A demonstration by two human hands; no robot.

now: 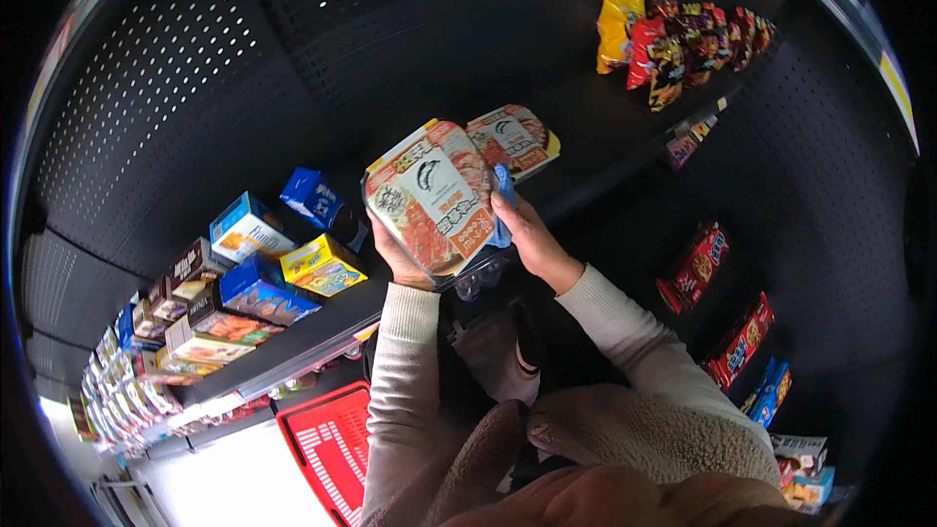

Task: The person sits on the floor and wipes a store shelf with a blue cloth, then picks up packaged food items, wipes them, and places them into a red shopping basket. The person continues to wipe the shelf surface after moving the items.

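A boxed ready meal [432, 197] in a tray with a dark rim is held up in front of me. Its printed top, which bears pictures of food and writing, faces me. My left hand [399, 252] grips its lower left side, the fingers mostly hidden beneath. My right hand [538, 241] holds a blue cloth [503, 223] against the right side of the box, thumb near its edge. Just behind, a second matching boxed meal [516, 135] lies on the black shelf [439, 80].
Several biscuit boxes [267, 289] stand along the shelf at left. Snack bags [688, 44] lean together at the upper right. Red biscuit packs [695, 267] sit lower right, with a blue pack [768, 391] nearby. A red shopping basket [329, 439] is below left, on the bright floor [219, 476].
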